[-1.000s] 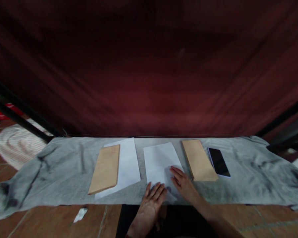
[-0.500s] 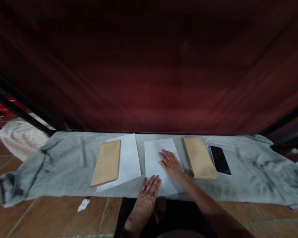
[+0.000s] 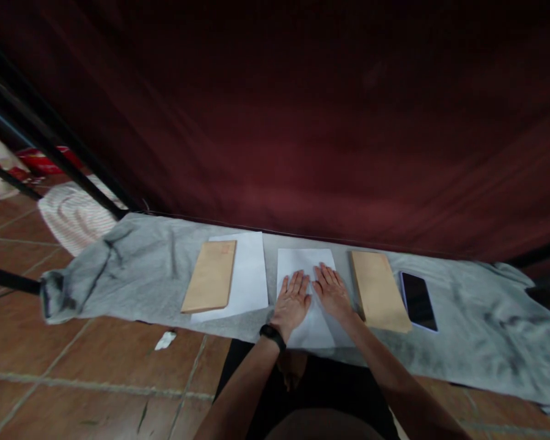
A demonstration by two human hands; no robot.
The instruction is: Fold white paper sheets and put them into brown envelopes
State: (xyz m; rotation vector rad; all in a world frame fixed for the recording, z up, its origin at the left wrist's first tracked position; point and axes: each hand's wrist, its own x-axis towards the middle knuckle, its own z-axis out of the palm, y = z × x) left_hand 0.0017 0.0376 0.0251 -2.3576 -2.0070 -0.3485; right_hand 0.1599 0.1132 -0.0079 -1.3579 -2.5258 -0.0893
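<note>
A sheet of white paper point(image 3: 312, 333) lies in front of me on a grey cloth point(image 3: 156, 269), with what looks like a fold line running through its lower part. My left hand point(image 3: 293, 300) rests flat on the sheet's left side, fingers stretched out, a dark band on the wrist. Close beside it, my right hand point(image 3: 333, 293) is spread flat on the sheet's right side. Just right of that hand lies a stack of brown envelopes point(image 3: 380, 293). Another brown envelope pile point(image 3: 209, 278) is at the left, partly covering more white paper point(image 3: 251, 275).
A phone point(image 3: 419, 300) with a dark screen lies right of the envelopes. Behind the cloth hangs a dark red curtain point(image 3: 279, 153). A white scrap point(image 3: 165, 340) is on the tiled floor point(image 3: 119, 357). Black metal bars point(image 3: 68, 137) and striped fabric point(image 3: 80, 211) are at the left.
My left hand has moved up from the sheet's near edge and now lies flat beside my right hand, which has shifted slightly on the paper. The camera view has tilted.
</note>
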